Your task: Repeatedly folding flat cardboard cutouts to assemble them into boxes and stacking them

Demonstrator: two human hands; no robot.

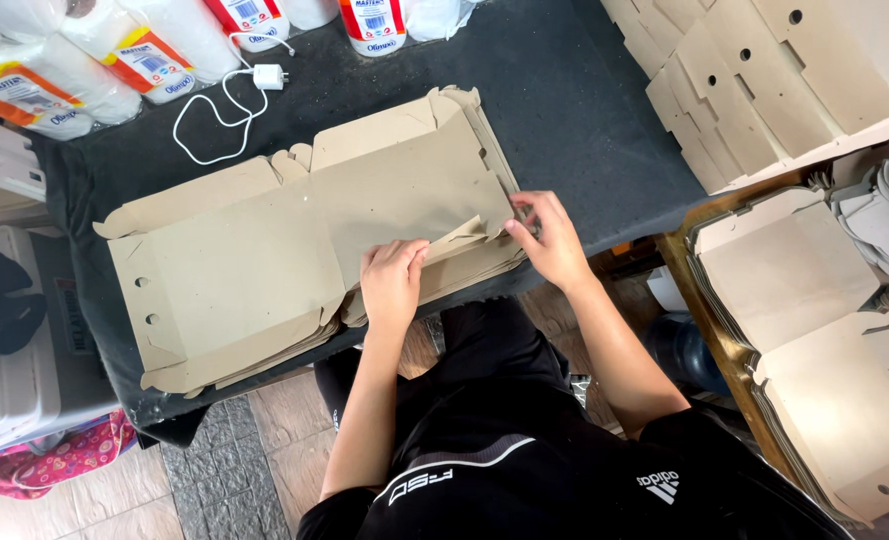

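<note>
A bench (585,110) draped in a dark grey cloth fills the far half of the room as I look on; across its near edge lies a broad stack of flat, die-cut brown cardboard box blanks (265,260), flaps splayed, round holes punched near the left end; to the right, on a lower wooden surface, sit two more piles of the same brown blanks (815,330), and at the far right corner a fanned heap of smaller punched cardboard pieces (755,80); along the far left edge stand white paper rolls in red-and-orange printed wrap (85,60); nearer the middle trails a white charger with its looped cable (230,100).

The top blank is the sheet being worked, lying at the middle right of the stack; the person's left hand (393,285) lies flat, fingers together, pressing down a small triangular corner flap (460,238) at the near edge; the right hand (550,240) pinches the blank's right edge between thumb and fingertips, closed narrow on the cardboard.

I'd judge the sheet light and fairly stiff, yet quick to bend along its scored lines; dry and not slippery, though a thin flap could crease or tear if forced; best taken at the edges and flaps, close beside a fold, with the other palm steadying the panel.
</note>
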